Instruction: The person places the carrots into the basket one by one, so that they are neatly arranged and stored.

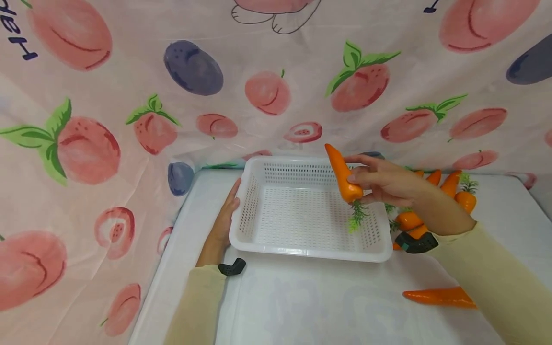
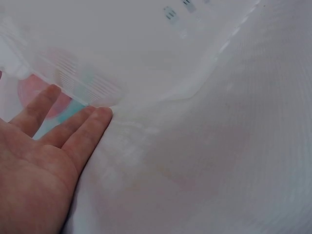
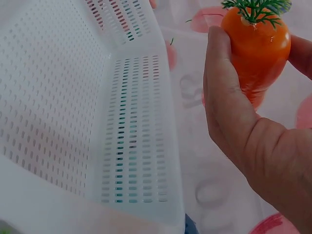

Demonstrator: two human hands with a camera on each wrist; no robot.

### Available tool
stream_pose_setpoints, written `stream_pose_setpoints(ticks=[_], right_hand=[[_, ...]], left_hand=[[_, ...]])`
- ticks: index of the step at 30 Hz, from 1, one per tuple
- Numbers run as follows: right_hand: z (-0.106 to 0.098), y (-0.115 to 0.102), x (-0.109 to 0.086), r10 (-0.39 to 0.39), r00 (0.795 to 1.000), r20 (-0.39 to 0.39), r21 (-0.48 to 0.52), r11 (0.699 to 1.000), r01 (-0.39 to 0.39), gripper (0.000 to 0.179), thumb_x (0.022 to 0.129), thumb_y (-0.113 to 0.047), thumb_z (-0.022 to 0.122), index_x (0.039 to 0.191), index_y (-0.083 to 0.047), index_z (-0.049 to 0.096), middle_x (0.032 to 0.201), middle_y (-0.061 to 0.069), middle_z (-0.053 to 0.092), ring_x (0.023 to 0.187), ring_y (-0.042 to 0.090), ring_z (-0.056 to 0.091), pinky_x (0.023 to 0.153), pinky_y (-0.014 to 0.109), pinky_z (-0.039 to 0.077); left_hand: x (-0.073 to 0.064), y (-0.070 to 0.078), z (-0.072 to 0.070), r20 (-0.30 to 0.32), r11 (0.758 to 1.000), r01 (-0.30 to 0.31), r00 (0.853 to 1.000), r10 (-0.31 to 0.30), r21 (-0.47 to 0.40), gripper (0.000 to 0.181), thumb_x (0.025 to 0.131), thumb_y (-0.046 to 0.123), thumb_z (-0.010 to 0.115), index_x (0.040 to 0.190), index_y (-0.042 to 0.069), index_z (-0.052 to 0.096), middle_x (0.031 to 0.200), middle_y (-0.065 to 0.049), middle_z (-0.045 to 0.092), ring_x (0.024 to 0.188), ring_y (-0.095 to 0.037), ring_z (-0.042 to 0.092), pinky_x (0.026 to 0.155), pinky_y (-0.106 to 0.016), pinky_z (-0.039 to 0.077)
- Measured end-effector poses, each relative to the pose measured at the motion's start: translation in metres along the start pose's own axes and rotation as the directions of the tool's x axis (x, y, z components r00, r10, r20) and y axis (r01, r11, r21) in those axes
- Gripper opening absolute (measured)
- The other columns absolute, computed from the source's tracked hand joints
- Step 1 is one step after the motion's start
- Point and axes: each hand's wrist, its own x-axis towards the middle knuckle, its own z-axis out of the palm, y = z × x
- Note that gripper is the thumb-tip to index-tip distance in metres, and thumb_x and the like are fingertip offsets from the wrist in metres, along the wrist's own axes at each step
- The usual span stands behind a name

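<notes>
Nearest you on the tabletop lies a loose carrot, roughly crosswise, its tip to the left and its other end hidden behind your right sleeve. Further in, your left hand is against the outside of the basket, at its left wall. The left wrist view shows those fingers spread and fairly straight, tips touching the plastic, pinching nothing.

At the basket's other side, your right hand pinches the held carrot between thumb and fingers near its thick end. This is the relation to mind: from the head view, the carrot is over the basket's right part, so the basket's middle lies below it and to its left. Its long axis slants, tip away from you and a little left, leafy end toward you. The leaves hang by the right wall; the tip overlaps the far rim in the head view. The right wrist view shows a gap between carrot and basket; how high it is, you cannot tell. Your right hand is much the nearer one, with your left well apart.

To the right of the basket, partly behind your right forearm, is the pile of carrots. The fruit-printed cloth hangs farthest off.
</notes>
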Motion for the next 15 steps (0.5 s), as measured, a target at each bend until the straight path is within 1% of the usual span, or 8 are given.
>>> stream_pose_setpoints(ticks=[8,11,15], right_hand=[[0.0026,-0.0009,-0.0008,-0.002,1.000,0.007,-0.010,1.000,0.002,0.064,0.104,-0.017,0.057,0.156,-0.015,0.020,0.122,0.009,0.058,0.106,0.027,0.066,0.091,0.048,0.058],[0.0030,-0.0008,-0.0021,-0.002,1.000,0.008,-0.014,1.000,0.002,0.064,0.104,-0.017,0.058,0.156,-0.015,0.021,0.123,0.009,0.057,0.106,0.026,0.066,0.091,0.047,0.058],[0.0029,-0.0009,-0.0029,-0.005,1.000,0.010,-0.024,1.000,0.005,0.063,0.104,-0.017,0.057,0.156,-0.015,0.021,0.125,0.010,0.056,0.107,0.027,0.066,0.091,0.048,0.058]], left_hand=[[-0.0019,0.0005,-0.0007,-0.007,1.000,-0.007,1.000,0.007,0.002,0.060,0.105,0.031,0.039,0.162,0.042,0.022,0.170,0.014,0.018,0.156,-0.020,0.020,0.122,-0.046,0.021],[-0.0013,0.0001,-0.0011,0.000,1.000,-0.008,1.000,0.008,-0.006,0.059,0.105,0.031,0.039,0.162,0.042,0.022,0.171,0.014,0.018,0.157,-0.020,0.019,0.122,-0.045,0.021],[-0.0001,-0.0007,-0.0019,0.006,1.000,-0.007,1.000,0.007,-0.016,0.061,0.106,0.032,0.039,0.163,0.040,0.019,0.171,0.014,0.018,0.157,-0.021,0.021,0.120,-0.041,0.027]])
